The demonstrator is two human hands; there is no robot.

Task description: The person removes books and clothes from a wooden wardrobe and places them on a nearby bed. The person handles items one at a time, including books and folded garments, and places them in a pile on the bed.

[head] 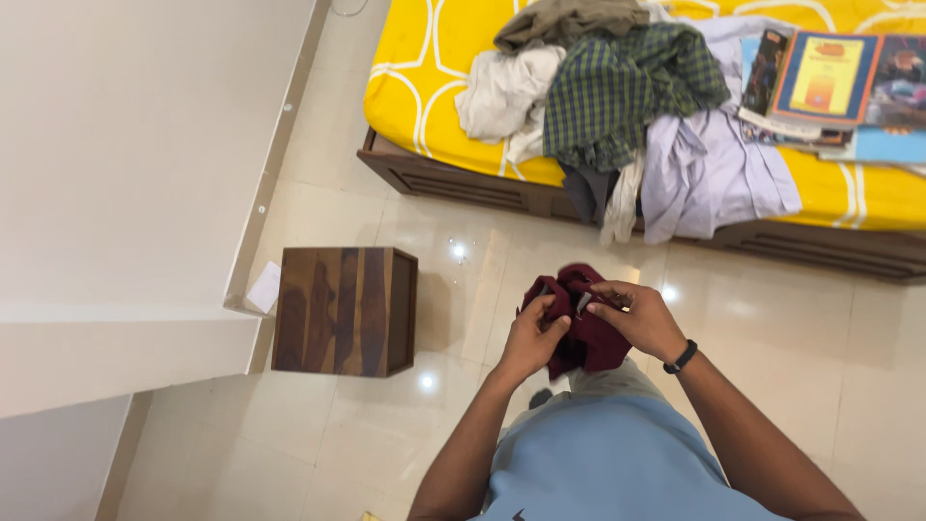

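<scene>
While both hands work at chest height: a dark red garment point(584, 333) is bunched between them, over the tiled floor point(772, 318) and well short of the bed.
Bed: one bed point(415, 87) with a yellow sheet patterned in white lines lies across the top of the view on a dark wooden frame, and it carries the clothes and books.
Wall: a white wall point(125, 174) fills the left side, its lower edge running down to the floor beside the box.
Clothes pile: about five garments are heaped on the bed; a green checked shirt point(627, 87) lies in the middle, a pale lilac shirt point(714, 164) hangs over the bed edge to its right, a cream garment point(502, 92) lies to its left, an olive one point(569, 19) sits at the top, and a dark grey piece point(588, 193) dangles below the checked shirt.
Wooden box: one dark wooden box point(342, 311) stands on the floor against the wall, left of the hands and well apart from them.
Books: a stack of books point(830, 82) sits on the right part of the bed, just beside the lilac shirt; at least three show, the exact count unclear.
Left hand: left hand point(535, 338) grips the left side of the red garment, fingers curled into the cloth.
Right hand: right hand point(641, 318) pinches the garment's upper right edge; a black band point(680, 358) is on its wrist.
In the way: nothing lies between the hands and the bed but bare floor.
Paper: one small white slip point(263, 287) lies by the wall, touching the box's left side.
</scene>
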